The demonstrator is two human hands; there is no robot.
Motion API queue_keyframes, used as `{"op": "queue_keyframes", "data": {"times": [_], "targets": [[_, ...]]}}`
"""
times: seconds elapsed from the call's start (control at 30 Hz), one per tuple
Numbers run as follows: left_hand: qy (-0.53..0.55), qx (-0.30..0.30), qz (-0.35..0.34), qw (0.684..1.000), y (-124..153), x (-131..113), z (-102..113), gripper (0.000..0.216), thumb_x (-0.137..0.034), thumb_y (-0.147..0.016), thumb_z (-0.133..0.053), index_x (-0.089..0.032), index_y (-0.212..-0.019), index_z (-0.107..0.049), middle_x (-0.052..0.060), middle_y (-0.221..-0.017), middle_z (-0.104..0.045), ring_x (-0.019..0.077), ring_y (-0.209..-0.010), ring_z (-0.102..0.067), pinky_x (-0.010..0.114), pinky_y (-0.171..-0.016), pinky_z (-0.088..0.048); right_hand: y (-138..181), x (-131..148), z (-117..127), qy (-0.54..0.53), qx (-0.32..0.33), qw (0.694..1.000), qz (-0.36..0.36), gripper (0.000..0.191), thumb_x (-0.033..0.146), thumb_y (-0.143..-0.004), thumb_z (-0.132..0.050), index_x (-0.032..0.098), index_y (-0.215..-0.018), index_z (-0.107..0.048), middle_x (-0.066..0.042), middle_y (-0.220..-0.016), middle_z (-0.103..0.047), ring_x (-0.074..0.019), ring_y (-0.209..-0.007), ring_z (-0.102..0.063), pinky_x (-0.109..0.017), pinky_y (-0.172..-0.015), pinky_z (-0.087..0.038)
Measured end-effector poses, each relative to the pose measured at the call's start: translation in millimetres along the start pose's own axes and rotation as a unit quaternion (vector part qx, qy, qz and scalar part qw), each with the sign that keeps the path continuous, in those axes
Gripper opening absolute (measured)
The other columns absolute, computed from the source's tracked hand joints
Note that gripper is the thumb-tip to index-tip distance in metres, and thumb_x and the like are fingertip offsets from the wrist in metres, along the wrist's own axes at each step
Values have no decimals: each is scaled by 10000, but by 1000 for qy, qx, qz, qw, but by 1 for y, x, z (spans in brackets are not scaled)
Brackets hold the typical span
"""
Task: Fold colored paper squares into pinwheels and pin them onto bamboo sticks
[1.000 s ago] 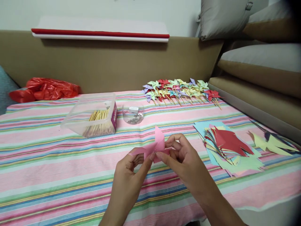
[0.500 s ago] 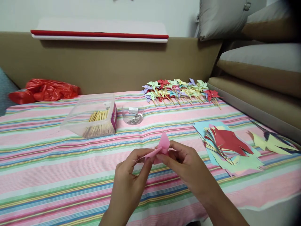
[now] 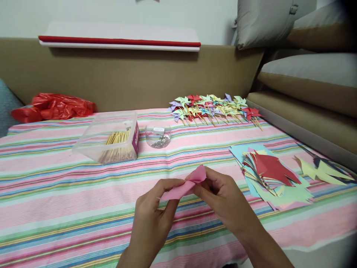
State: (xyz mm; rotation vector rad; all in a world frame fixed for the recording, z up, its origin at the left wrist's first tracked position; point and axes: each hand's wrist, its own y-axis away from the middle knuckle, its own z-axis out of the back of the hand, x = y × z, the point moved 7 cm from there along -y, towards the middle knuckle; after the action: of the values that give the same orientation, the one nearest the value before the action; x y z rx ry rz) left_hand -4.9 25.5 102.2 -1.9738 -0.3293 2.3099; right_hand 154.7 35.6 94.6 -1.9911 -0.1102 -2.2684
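Note:
A pink paper piece [image 3: 186, 184], cut and partly folded, is pinched between both my hands above the striped cloth. My left hand [image 3: 153, 216] grips its lower left flap with thumb and fingers closed. My right hand [image 3: 223, 197] pinches the curled flap at its top right. To the right lies a stack of cut coloured paper squares [image 3: 269, 173] with a red one on top. Finished paper pinwheels on sticks [image 3: 214, 106] lie in a row at the far side.
A clear plastic box of wooden sticks [image 3: 111, 137] and a small clear tub of metal pins [image 3: 158, 137] stand behind my hands. A red plastic bag [image 3: 55, 106] lies far left. Yellow paper scraps [image 3: 320, 169] sit at the right edge, next to cushions [image 3: 306, 70].
The pink paper's upright flap has been bent over to the right and down, and the piece now lies flatter and lower between my fingers. Both hands stay in place.

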Motion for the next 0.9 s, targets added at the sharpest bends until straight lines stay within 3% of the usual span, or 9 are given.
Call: {"op": "queue_keyframes", "data": {"times": [0.17,0.3,0.47,0.67,0.9], "targets": [[-8,-3,-22,1000,1,-2,2,157,-222,-790,-698,-310,-873,-799,41,-859,-785,224,-772,-701,220,-491,-429,1,1,-1,-2,7,1000,13,163,384,-920,-633,225,-909,-670,15,-759,-551,-145,-701,-489,-282,-629,-390],[-38,-9,-101,994,3,-6,6,194,-182,-814,-686,-306,-919,-792,17,-861,-795,202,-738,-717,237,-600,-498,2,5,0,-19,1,999,41,105,340,-912,-655,242,-916,-693,-11,-889,-626,-175,-828,-585,-306,-717,-454],[-103,40,-227,968,7,-10,6,315,-84,-867,-595,-282,-1081,-715,-12,-965,-791,163,-803,-736,227,-700,-548,3,10,0,-24,-3,996,84,66,266,-915,-656,273,-927,-720,-4,-921,-630,-166,-861,-607,-292,-727,-464],[-188,65,-291,936,10,-18,4,335,-46,-880,-586,-263,-1127,-647,-11,-1005,-780,141,-854,-741,192,-715,-561,4,12,1,-26,-7,992,121,63,255,-928,-650,271,-900,-704,1,-882,-632,-149,-803,-600,-274,-668,-460],[-145,80,-372,913,15,-28,5,335,-34,-895,-597,-207,-1181,-622,57,-1110,-743,178,-1024,-704,255,-866,-571,10,28,1,16,-30,973,228,200,106,-915,-626,285,-952,-707,8,-909,-657,-143,-855,-649,-265,-707,-507]]}}
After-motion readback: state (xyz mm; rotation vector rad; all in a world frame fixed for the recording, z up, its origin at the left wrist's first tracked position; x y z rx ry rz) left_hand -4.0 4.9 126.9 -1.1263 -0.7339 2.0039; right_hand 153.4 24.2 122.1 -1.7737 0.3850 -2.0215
